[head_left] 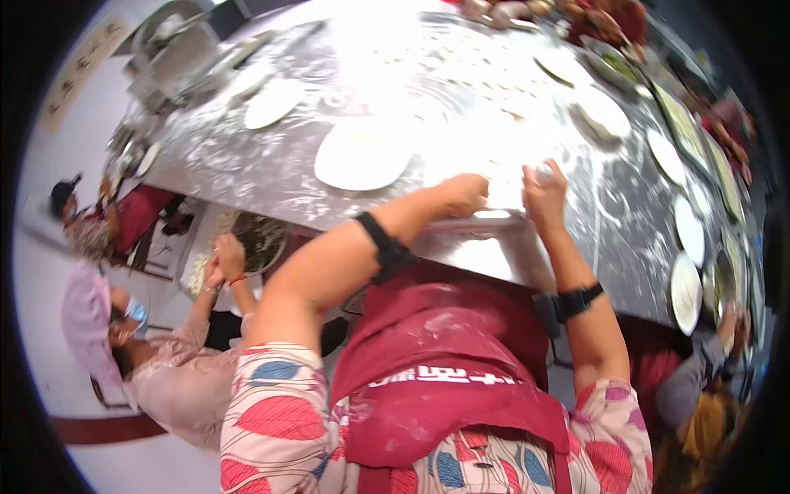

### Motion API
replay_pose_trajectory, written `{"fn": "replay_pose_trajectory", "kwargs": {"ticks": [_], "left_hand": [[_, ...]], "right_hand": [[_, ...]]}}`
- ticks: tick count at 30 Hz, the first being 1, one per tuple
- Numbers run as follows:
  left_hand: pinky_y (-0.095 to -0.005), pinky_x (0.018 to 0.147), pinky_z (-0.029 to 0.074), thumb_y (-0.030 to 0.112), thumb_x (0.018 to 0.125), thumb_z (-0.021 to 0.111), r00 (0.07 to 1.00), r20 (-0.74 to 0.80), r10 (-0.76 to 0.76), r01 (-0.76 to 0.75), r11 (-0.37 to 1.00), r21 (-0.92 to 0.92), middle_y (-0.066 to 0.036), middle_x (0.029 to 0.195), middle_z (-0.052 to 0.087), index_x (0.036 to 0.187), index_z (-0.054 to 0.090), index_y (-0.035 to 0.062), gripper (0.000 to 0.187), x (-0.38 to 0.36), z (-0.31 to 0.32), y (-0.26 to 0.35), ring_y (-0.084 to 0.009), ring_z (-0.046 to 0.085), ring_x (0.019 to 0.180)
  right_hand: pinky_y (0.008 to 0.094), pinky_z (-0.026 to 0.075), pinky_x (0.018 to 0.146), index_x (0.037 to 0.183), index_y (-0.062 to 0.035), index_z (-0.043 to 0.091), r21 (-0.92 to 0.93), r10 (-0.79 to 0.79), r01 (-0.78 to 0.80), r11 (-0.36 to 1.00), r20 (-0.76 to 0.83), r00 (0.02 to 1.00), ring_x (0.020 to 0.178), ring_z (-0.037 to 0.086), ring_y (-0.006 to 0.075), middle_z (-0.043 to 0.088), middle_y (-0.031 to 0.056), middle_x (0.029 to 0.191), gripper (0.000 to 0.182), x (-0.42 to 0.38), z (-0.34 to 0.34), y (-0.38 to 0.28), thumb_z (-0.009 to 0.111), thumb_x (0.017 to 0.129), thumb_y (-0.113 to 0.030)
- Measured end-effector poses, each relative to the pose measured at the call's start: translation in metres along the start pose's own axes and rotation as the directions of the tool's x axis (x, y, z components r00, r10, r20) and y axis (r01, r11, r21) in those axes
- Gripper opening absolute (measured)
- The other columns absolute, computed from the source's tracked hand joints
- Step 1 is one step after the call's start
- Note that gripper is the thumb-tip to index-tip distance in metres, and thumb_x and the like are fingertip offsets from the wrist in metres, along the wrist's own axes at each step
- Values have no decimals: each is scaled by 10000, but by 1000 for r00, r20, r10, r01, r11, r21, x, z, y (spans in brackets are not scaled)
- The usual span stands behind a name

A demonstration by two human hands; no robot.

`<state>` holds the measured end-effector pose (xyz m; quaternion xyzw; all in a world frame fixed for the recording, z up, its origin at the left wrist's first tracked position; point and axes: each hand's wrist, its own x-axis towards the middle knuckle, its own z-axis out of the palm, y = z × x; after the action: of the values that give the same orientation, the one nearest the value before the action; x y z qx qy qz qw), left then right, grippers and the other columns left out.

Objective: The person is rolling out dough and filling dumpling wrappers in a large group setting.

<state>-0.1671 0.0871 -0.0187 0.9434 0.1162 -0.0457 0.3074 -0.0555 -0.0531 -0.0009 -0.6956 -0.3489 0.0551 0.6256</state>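
Note:
Both my hands are over the near edge of a floury metal table (271, 177). My left hand (463, 195) is curled into a fist at the far rim of a shiny metal tray or box (473, 253). To its right, my right hand (545, 191) is closed with the thumb side up, and a small pale end seems to show at its top. Glare washes out the space between the hands, so what they grip cannot be made out. A white plate (362, 156) lies beyond my left forearm.
More white plates (685, 292) line the right side. Small pale dough pieces (494, 78) are scattered at the far side. At left, a person in a pink cap (86, 317) works by a bowl of dark green filling (262, 240). Other people (605, 20) stand around the table.

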Motion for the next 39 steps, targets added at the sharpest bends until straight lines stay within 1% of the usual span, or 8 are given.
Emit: {"fn": "replay_pose_trajectory", "kwargs": {"ticks": [1, 4, 9, 12, 19, 22, 32, 39], "left_hand": [[-396, 674, 480, 231, 731, 614, 1000, 23, -5, 8, 991, -133, -225, 806, 643, 839, 660, -17, 275, -3, -2, 5, -323, 624, 730], [-387, 671, 493, 357, 710, 679, 997, -41, 72, -71, 997, 18, -177, 821, 658, 835, 675, 26, 354, -9, 8, 8, -310, 637, 756], [-384, 717, 483, 271, 706, 666, 989, 27, 148, -147, 989, -32, -182, 842, 656, 824, 670, 20, 278, -10, 12, -10, -326, 629, 808], [-392, 716, 480, 172, 706, 613, 999, 5, -44, 43, 999, 29, -199, 843, 652, 831, 675, 17, 209, -29, -17, 29, -319, 631, 829], [-386, 707, 479, 90, 645, 634, 999, 13, 47, -49, 988, 147, -159, 797, 654, 805, 666, 45, 169, -3, 9, 4, -307, 629, 801], [-392, 707, 478, 51, 647, 604, 995, 78, -66, 77, 985, -154, -158, 824, 656, 830, 660, 41, 191, -32, -11, 17, -314, 626, 805], [-414, 742, 477, 78, 685, 587, 997, 58, 43, -54, 980, 193, -198, 884, 649, 874, 667, 8, 217, -1, 13, 19, -352, 620, 868], [-399, 677, 480, 121, 655, 595, 998, 43, 49, -51, 997, 55, -210, 792, 647, 806, 670, -12, 215, 9, 24, -6, -335, 633, 773]], "right_hand": [[282, 362, 403, 800, 5, 523, -88, -132, 130, 988, -18, 991, 445, 445, 90, 487, 28, 545, 86, 2, -3, 18, 582, 823, -53], [238, 329, 385, 818, -17, 512, 30, 170, -171, 985, 32, 985, 441, 429, 73, 488, 5, 563, 84, -38, -25, -2, 587, 823, -55], [236, 330, 339, 773, -59, 446, 51, -25, 24, 998, 13, 1000, 372, 448, 95, 474, 27, 502, 178, -62, -34, 1, 592, 875, -62], [236, 331, 335, 787, -59, 455, 113, 61, -66, 991, 50, 997, 373, 443, 93, 463, 23, 499, 164, -21, -14, -1, 586, 881, -84], [242, 332, 318, 810, -55, 447, 59, 29, -27, 998, -45, 999, 345, 439, 109, 479, 46, 510, 167, -63, -36, 24, 590, 877, -110], [240, 326, 317, 805, -53, 446, 172, 62, -67, 983, 30, 998, 357, 440, 104, 467, 40, 493, 166, -87, -41, 10, 577, 885, -116], [247, 339, 337, 812, -40, 473, 21, -87, 87, 996, 13, 996, 369, 443, 99, 485, 36, 513, 154, -43, -28, 14, 591, 877, -114], [300, 398, 394, 902, -35, 535, 71, 205, -203, 977, -8, 979, 416, 490, 147, 522, 72, 544, 88, -30, -22, 15, 590, 840, -66]]}}
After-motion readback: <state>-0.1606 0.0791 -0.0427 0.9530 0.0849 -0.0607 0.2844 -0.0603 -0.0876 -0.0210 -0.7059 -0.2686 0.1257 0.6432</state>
